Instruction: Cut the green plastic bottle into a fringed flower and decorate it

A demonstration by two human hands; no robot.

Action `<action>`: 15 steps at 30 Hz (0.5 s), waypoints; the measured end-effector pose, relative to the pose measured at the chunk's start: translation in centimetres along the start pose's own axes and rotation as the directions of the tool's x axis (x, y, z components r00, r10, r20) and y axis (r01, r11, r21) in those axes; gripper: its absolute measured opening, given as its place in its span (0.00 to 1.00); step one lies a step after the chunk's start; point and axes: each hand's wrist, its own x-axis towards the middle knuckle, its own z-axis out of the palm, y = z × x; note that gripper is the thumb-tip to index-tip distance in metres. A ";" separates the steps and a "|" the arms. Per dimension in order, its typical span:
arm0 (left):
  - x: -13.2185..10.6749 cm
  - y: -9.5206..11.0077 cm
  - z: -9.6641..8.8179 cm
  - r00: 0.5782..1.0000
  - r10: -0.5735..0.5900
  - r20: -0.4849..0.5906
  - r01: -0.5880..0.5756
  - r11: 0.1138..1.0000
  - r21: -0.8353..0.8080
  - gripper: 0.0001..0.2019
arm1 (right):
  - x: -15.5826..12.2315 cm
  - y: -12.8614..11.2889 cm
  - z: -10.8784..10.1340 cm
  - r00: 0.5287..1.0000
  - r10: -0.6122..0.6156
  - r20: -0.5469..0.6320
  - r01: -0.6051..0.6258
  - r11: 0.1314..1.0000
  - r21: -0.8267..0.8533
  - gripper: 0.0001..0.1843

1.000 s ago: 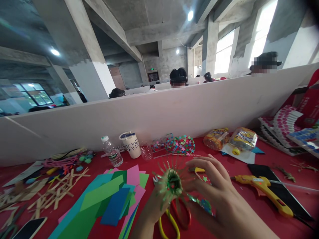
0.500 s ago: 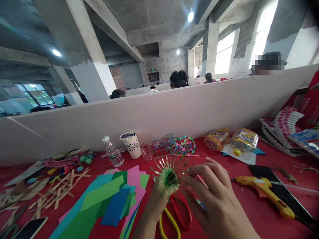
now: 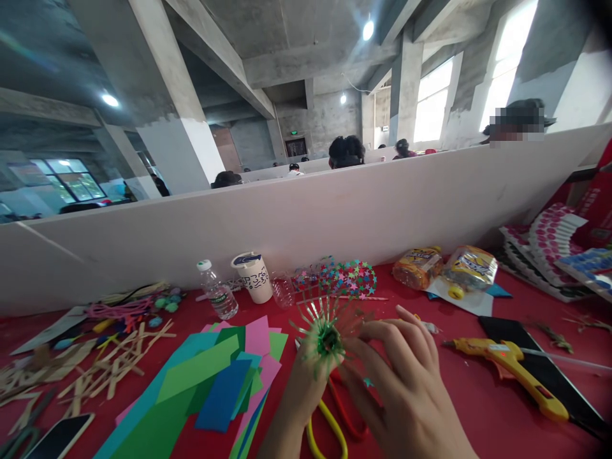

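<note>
My left hand [image 3: 300,395] grips a green bottle piece cut into a fan of thin strips [image 3: 327,331], holding it up over the red table [image 3: 482,408]. My right hand [image 3: 406,389] is beside it on the right, fingers curled, fingertips touching the strips at the piece's right edge. Scissors with red and yellow handles [image 3: 335,426] lie on the table under both hands. A stack of coloured paper sheets [image 3: 210,382] lies to the left of my hands.
A yellow glue gun [image 3: 511,366] lies at right on a black mat. A water bottle [image 3: 217,292], a paper cup [image 3: 253,278], star-covered plastic [image 3: 344,278] and two snack packs [image 3: 444,266] stand along the white partition. Wooden sticks [image 3: 95,366] and a phone [image 3: 57,437] are at left.
Both hands have shifted a little with the strip piece, and my right hand's fingers have closed in on its right edge. The view has drifted slightly.
</note>
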 end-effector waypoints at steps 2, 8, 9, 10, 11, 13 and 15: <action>-0.3 0.0 -0.1 1.000 -0.002 0.026 0.003 0.999 -0.032 0.11 | 0.0 0.0 0.3 0.999 0.043 -0.006 -0.043 0.999 -0.017 0.11; -0.3 -0.7 -0.5 0.993 0.048 0.108 -0.050 0.999 0.020 0.08 | 0.0 0.5 0.1 0.989 0.131 0.068 -0.134 0.990 0.045 0.12; -0.2 -0.8 -0.5 0.991 0.060 0.118 -0.064 0.997 0.036 0.08 | 0.0 0.6 0.0 0.986 0.141 0.084 -0.144 0.989 0.032 0.13; -0.1 -0.8 -0.4 0.990 0.070 0.120 -0.076 0.996 0.047 0.07 | 0.0 0.6 0.0 0.984 0.149 0.096 -0.151 0.988 0.012 0.13; -0.1 -0.9 -0.4 0.990 0.082 0.118 -0.090 0.994 0.064 0.06 | -0.1 0.6 0.1 0.983 0.152 0.107 -0.152 0.988 -0.005 0.12; 0.0 -0.9 -0.3 0.987 0.109 0.114 -0.121 0.987 0.110 0.03 | -0.2 0.6 0.3 0.981 0.150 0.125 -0.149 0.989 -0.019 0.08; 0.0 -0.9 -0.3 0.983 0.135 0.125 -0.153 0.977 0.148 0.03 | -0.3 0.7 0.6 0.980 0.142 0.142 -0.144 0.990 0.001 0.06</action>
